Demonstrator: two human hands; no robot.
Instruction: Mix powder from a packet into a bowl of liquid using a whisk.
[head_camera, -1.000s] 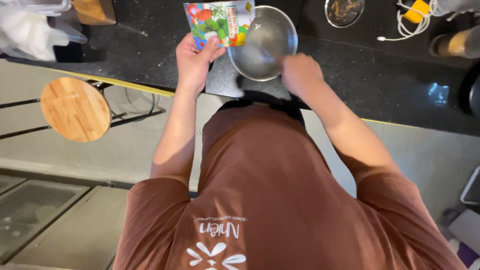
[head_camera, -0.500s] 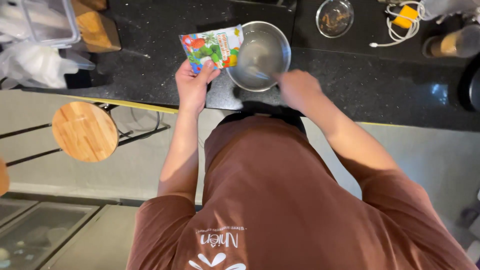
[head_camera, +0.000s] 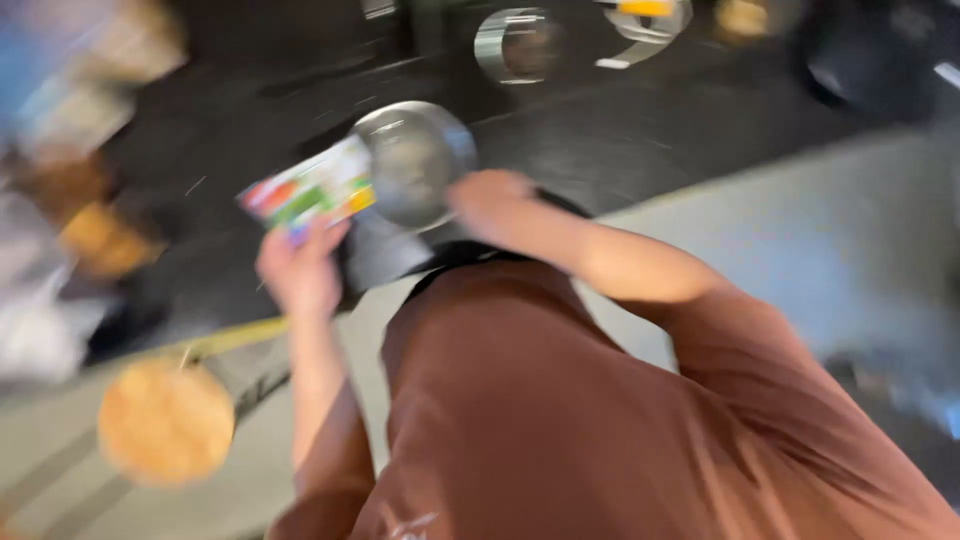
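The frame is heavily motion-blurred. My left hand (head_camera: 300, 270) holds a flat colourful packet (head_camera: 310, 190) by its lower edge, tilted, just left of a round steel bowl (head_camera: 412, 160). The bowl sits on the dark countertop (head_camera: 620, 130). My right hand (head_camera: 488, 200) is at the bowl's near right rim, and its fingers look closed on the rim. What is inside the bowl is too blurred to tell. My brown shirt (head_camera: 560, 400) fills the lower middle of the view.
A round wooden stool seat (head_camera: 165, 422) stands below the counter at lower left. A small round dish (head_camera: 520, 45) sits further back on the counter. Blurred bags and boxes (head_camera: 90, 200) crowd the left end. A yellow strip (head_camera: 235, 338) marks the counter edge.
The view has swung and tilted, so everything has slid left and blurred. The packet is now tipped lower on its left side. Both hands keep their places at the packet and the bowl.
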